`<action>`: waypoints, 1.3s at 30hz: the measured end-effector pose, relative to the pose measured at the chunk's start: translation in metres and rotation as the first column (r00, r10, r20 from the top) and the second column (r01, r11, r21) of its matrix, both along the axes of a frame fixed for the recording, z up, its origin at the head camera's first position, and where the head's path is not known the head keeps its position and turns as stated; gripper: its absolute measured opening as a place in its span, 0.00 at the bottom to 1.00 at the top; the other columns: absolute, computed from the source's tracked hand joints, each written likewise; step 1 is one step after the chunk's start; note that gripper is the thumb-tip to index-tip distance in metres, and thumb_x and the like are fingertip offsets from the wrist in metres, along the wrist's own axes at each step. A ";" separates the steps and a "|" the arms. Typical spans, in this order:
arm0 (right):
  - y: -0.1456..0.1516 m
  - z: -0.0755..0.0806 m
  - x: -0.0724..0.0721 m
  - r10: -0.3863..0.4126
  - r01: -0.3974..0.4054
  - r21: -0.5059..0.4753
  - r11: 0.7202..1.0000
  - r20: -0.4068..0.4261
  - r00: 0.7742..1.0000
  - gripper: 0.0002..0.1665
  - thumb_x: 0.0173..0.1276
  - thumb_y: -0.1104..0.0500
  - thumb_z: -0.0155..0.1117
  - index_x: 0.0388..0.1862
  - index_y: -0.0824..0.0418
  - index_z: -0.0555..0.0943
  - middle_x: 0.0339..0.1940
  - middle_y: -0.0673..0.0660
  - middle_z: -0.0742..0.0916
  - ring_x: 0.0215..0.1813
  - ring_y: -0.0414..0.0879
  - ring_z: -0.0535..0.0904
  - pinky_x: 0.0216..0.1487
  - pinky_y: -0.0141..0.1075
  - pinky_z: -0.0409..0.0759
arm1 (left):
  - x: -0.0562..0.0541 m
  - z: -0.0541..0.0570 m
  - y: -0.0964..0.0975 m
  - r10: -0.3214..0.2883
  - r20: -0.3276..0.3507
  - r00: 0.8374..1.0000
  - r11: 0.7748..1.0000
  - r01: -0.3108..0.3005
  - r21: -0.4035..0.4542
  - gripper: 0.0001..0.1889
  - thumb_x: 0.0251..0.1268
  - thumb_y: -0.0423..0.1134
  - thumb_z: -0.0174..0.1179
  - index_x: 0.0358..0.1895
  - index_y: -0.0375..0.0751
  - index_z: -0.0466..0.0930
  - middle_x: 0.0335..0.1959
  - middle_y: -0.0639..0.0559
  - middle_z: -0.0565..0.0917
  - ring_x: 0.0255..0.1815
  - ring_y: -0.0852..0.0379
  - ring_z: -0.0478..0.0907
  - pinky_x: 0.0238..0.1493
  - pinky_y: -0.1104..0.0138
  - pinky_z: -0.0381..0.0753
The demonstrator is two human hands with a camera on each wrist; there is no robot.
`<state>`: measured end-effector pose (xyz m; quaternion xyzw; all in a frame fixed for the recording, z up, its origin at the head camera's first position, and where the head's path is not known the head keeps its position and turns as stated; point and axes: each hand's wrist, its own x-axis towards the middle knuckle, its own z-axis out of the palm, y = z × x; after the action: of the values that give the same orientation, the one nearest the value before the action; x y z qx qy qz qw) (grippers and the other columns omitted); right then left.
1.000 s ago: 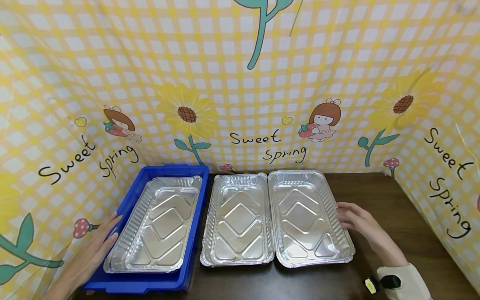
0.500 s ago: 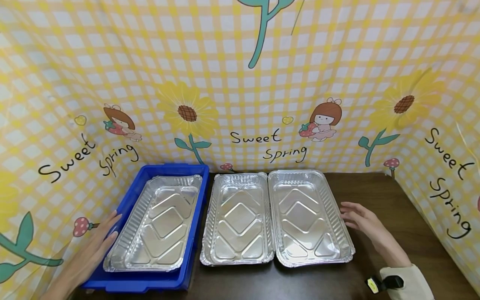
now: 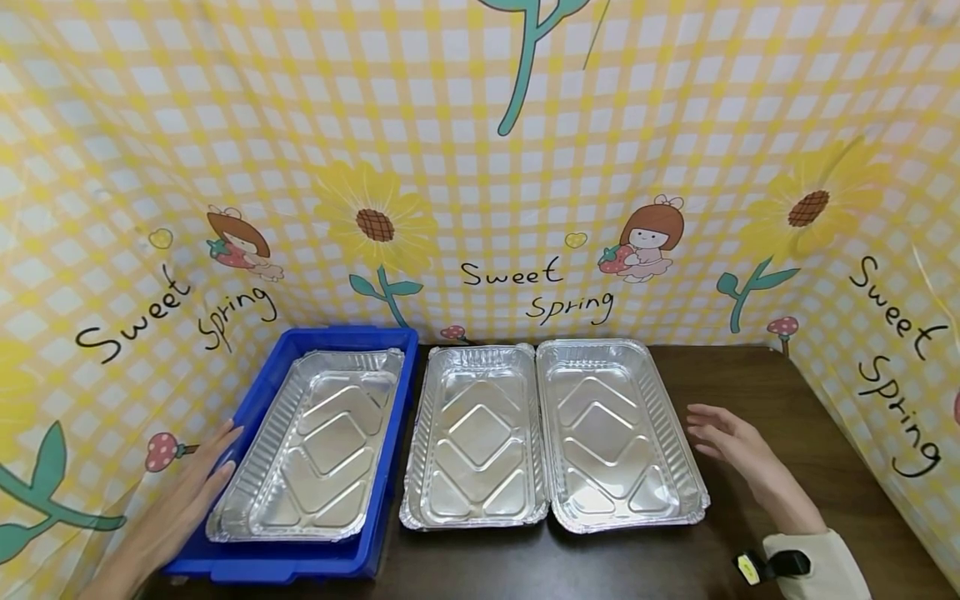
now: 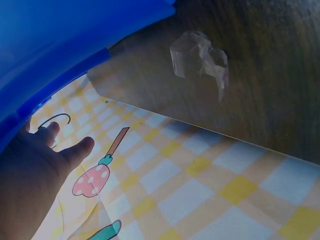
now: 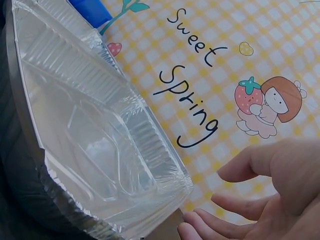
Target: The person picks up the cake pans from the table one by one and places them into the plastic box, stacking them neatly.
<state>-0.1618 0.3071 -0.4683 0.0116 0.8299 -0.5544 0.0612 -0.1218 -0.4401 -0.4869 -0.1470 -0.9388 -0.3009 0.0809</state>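
Three foil trays lie in a row, with one blue bin (image 3: 401, 400) as the landmark at the left end of the dark table (image 3: 757, 383). Left of the bin, the left hand (image 3: 197, 487) lies flat with its fingers straight and relaxed, resting along the bin's outer left wall near the front corner; it grips nothing. In the left wrist view the same hand (image 4: 35, 170) shows open, thumb spread, beside the blue wall (image 4: 60, 45), over the yellow checked cloth that covers the side. Inside the bin sits the first tray (image 3: 318, 446), lying a little askew with its front left corner riding up on the bin's rim. Just right of the bin, on the bare table, lies the second tray (image 3: 476, 437), its left rim close to the bin's right wall; whether they touch I cannot tell. Farther right of the bin lies the third tray (image 3: 615, 433), its long rim touching or slightly overlapping the second tray's rim. All three trays sit upright and hold nothing. Farthest from the bin, the right hand (image 3: 731, 446) hovers just beside the third tray's right rim, apart from it, palm turned inward, fingers spread and loosely bent, holding nothing. The right wrist view shows that hand (image 5: 272, 200) with fingertips (image 5: 200, 220) near the tray's corner (image 5: 165, 180) but clear of it. One checked backdrop with sunflowers and "Sweet Spring" lettering (image 3: 517, 287) stands behind the bin and trays.
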 end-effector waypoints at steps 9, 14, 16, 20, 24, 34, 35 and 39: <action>0.001 -0.007 -0.001 -0.017 0.017 0.000 1.000 -0.010 1.000 0.30 0.83 0.66 0.52 0.74 0.85 0.60 0.69 0.84 0.74 0.47 0.22 0.77 0.50 0.28 0.82 | 0.001 0.000 0.000 -0.004 -0.007 1.000 1.000 0.004 0.008 0.28 0.87 0.34 0.45 0.84 0.34 0.57 0.84 0.28 0.51 0.76 0.83 0.38 0.64 0.86 0.35; 0.000 -0.009 -0.001 -0.025 0.025 -0.002 1.000 0.003 1.000 0.31 0.83 0.66 0.53 0.75 0.84 0.60 0.69 0.84 0.74 0.46 0.21 0.76 0.51 0.29 0.82 | 0.001 -0.001 0.000 0.001 0.003 1.000 1.000 -0.001 0.006 0.28 0.88 0.35 0.44 0.84 0.35 0.56 0.85 0.29 0.51 0.76 0.83 0.37 0.64 0.86 0.35; 0.000 -0.010 -0.001 -0.030 0.030 -0.005 1.000 0.007 1.000 0.31 0.82 0.67 0.54 0.75 0.84 0.59 0.68 0.84 0.75 0.45 0.21 0.76 0.51 0.29 0.82 | 0.001 -0.001 0.000 0.002 0.003 1.000 1.000 -0.002 0.007 0.28 0.88 0.35 0.44 0.84 0.35 0.56 0.85 0.29 0.51 0.76 0.83 0.37 0.64 0.86 0.35; 0.000 -0.013 -0.003 -0.037 0.037 -0.005 0.999 0.013 0.999 0.32 0.82 0.68 0.54 0.75 0.85 0.58 0.67 0.84 0.75 0.45 0.21 0.76 0.51 0.28 0.82 | 0.000 0.000 0.000 -0.003 -0.007 1.000 1.000 0.003 0.012 0.28 0.88 0.34 0.44 0.84 0.34 0.56 0.84 0.28 0.51 0.76 0.83 0.38 0.65 0.86 0.35; -0.001 -0.016 -0.005 -0.040 0.040 -0.006 0.999 0.031 0.999 0.32 0.82 0.68 0.53 0.76 0.84 0.57 0.68 0.84 0.74 0.45 0.21 0.76 0.51 0.29 0.82 | 0.000 0.001 0.001 -0.003 -0.008 1.000 1.000 0.003 0.014 0.28 0.87 0.34 0.44 0.84 0.33 0.56 0.84 0.27 0.51 0.76 0.83 0.38 0.65 0.86 0.35; -0.003 -0.021 -0.006 -0.059 0.061 -0.012 0.998 0.103 0.993 0.34 0.83 0.63 0.54 0.78 0.81 0.57 0.71 0.82 0.73 0.45 0.22 0.76 0.50 0.28 0.81 | 0.001 0.001 0.000 0.002 0.007 1.000 1.000 -0.002 0.002 0.28 0.88 0.35 0.44 0.84 0.34 0.55 0.85 0.28 0.50 0.76 0.83 0.37 0.64 0.86 0.34; -0.003 -0.021 -0.007 -0.061 0.062 -0.015 0.998 0.109 0.992 0.35 0.83 0.63 0.54 0.78 0.81 0.57 0.71 0.82 0.73 0.45 0.22 0.75 0.50 0.28 0.81 | 0.001 0.001 0.000 0.002 0.010 1.000 1.000 -0.002 0.001 0.28 0.88 0.35 0.44 0.84 0.35 0.55 0.85 0.28 0.50 0.76 0.83 0.36 0.64 0.86 0.34; -0.004 -0.024 -0.009 -0.060 0.065 -0.031 0.997 0.125 0.990 0.36 0.82 0.63 0.54 0.79 0.80 0.56 0.71 0.81 0.74 0.46 0.23 0.74 0.50 0.29 0.80 | 0.000 0.002 0.001 0.003 0.019 1.000 1.000 -0.003 -0.002 0.28 0.88 0.36 0.44 0.85 0.36 0.55 0.85 0.28 0.50 0.77 0.83 0.36 0.64 0.86 0.34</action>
<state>-0.1713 0.3033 -0.4921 0.0710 0.8139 -0.5687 0.0956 -0.1218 -0.4394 -0.4849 -0.1426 -0.9401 -0.3010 0.0721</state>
